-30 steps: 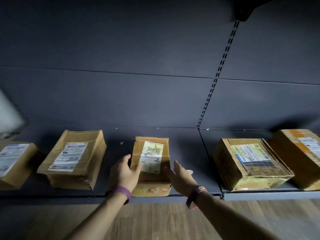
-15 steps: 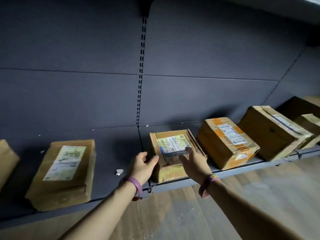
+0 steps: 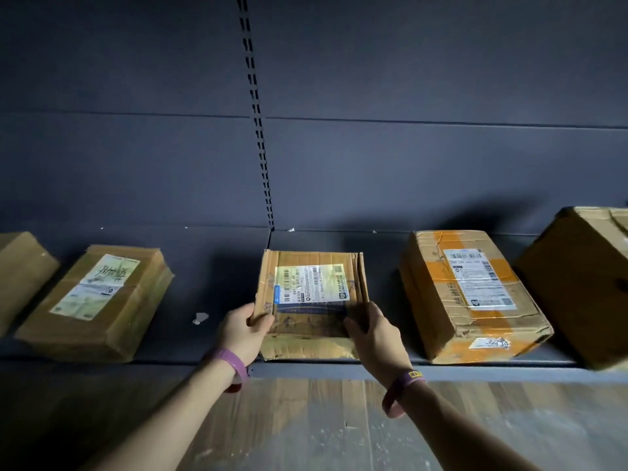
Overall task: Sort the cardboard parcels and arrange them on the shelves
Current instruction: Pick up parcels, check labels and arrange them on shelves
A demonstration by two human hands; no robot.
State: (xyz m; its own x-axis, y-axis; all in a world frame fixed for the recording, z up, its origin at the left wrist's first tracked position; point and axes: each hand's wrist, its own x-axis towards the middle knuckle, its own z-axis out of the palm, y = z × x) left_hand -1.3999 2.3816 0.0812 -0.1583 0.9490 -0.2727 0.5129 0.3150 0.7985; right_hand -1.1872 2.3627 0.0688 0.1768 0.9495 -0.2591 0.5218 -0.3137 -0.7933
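Centre parcel (image 3: 311,300) on shelf (image 3: 441,370): near corners gripped by left hand (image 3: 243,329) and right hand (image 3: 375,333), fingers closed on cardboard.

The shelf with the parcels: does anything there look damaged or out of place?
Yes. A small white scrap lies loose on the shelf, left of the parcel that the left hand and right hand grip. That parcel's right flap edge stands open, and the orange-taped parcel is creased and dented.
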